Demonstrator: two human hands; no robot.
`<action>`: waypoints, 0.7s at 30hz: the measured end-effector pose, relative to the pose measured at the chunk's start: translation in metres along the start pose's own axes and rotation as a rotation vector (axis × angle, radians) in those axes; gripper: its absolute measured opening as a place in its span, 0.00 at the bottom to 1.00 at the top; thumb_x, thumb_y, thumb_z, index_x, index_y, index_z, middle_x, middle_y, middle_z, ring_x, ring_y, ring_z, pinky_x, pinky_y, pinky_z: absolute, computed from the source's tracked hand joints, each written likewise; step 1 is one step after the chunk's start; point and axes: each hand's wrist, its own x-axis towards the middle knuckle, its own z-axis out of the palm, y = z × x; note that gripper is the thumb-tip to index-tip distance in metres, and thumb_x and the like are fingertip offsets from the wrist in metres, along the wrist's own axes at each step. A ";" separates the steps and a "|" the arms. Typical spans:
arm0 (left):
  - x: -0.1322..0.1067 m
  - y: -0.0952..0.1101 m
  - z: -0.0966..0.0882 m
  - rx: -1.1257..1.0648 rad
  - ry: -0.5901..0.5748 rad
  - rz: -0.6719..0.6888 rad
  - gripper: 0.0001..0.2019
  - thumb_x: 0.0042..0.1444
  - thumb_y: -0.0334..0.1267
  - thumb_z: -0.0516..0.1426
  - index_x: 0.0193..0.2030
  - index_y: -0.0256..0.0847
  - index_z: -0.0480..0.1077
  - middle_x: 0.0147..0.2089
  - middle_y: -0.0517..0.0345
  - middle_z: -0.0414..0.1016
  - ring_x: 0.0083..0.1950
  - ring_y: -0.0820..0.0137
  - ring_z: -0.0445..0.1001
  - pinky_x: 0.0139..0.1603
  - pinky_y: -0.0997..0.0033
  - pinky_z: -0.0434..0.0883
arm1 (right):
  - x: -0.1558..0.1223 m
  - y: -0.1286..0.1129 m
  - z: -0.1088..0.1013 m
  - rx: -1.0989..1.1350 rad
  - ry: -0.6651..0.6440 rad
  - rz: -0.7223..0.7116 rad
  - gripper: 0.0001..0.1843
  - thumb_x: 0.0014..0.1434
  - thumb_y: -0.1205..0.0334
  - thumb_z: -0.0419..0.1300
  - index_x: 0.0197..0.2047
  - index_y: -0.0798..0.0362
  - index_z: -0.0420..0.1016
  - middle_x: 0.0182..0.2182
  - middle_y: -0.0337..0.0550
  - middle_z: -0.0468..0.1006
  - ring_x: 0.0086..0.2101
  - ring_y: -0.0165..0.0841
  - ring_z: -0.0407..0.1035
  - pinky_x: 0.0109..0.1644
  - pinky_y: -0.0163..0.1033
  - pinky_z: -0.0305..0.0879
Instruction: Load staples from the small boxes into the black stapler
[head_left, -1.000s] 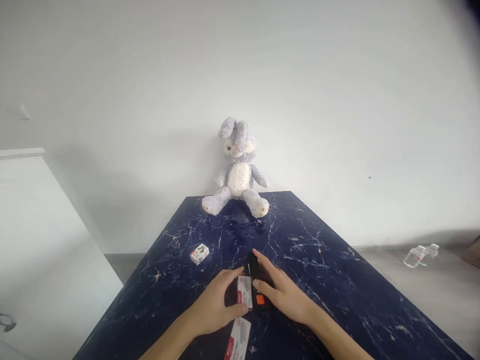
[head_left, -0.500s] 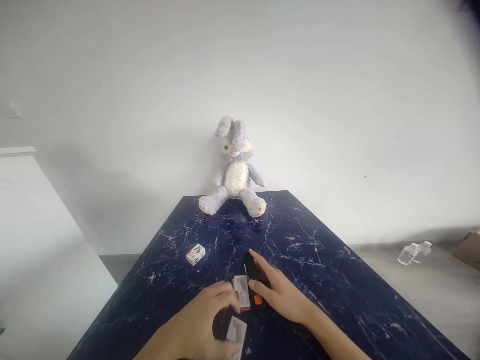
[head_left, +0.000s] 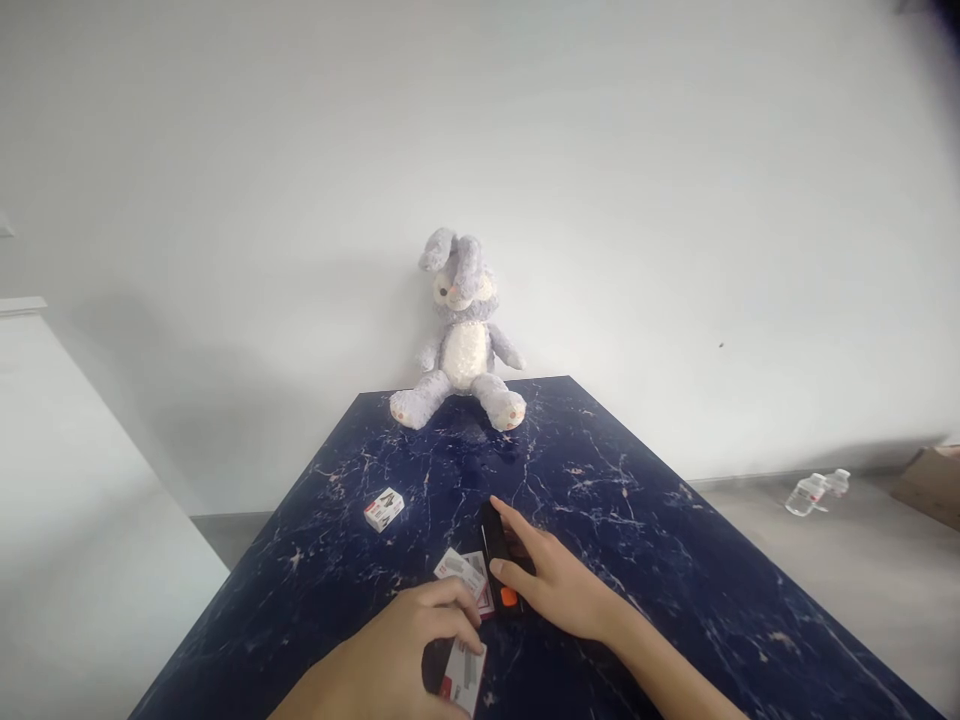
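Observation:
My right hand [head_left: 559, 590] lies on a black stapler [head_left: 493, 545] with an orange end, fingers curled over it, on the dark blue marbled table [head_left: 637, 540]. My left hand [head_left: 394, 655] is closed on a white and red staple box [head_left: 461, 677] near the table's front edge. Two more white and red boxes [head_left: 463, 572] lie just left of the stapler, touching it. Farther left sits a small lone staple box [head_left: 383, 509].
A grey and white plush rabbit [head_left: 459, 340] sits at the table's far edge against the white wall. A white cabinet [head_left: 67, 500] stands to the left. On the floor at right lie a plastic bottle [head_left: 811, 490] and a cardboard box [head_left: 930, 482].
My left hand drew back toward the front edge and took hold of the nearer box. One of the boxes beside the stapler shifted. My right hand stayed on the stapler.

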 end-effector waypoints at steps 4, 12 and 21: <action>0.006 -0.003 0.010 0.078 0.015 0.151 0.20 0.44 0.54 0.68 0.45 0.56 0.79 0.51 0.58 0.76 0.50 0.61 0.75 0.55 0.63 0.70 | -0.001 0.000 0.000 0.011 0.000 -0.004 0.37 0.65 0.53 0.56 0.73 0.37 0.45 0.60 0.43 0.69 0.56 0.41 0.67 0.61 0.47 0.63; -0.004 0.003 -0.004 -0.153 0.137 0.166 0.19 0.52 0.58 0.62 0.44 0.50 0.77 0.54 0.56 0.74 0.52 0.60 0.74 0.55 0.61 0.72 | 0.001 0.003 0.000 0.005 0.002 -0.007 0.38 0.65 0.53 0.57 0.73 0.39 0.45 0.60 0.44 0.70 0.55 0.40 0.68 0.62 0.48 0.62; 0.017 -0.021 0.028 0.166 0.333 -0.183 0.25 0.64 0.51 0.53 0.67 0.56 0.61 0.73 0.52 0.51 0.72 0.46 0.53 0.67 0.37 0.59 | 0.000 -0.002 -0.001 0.044 -0.024 0.011 0.38 0.66 0.52 0.56 0.73 0.39 0.43 0.65 0.44 0.64 0.59 0.42 0.65 0.62 0.49 0.62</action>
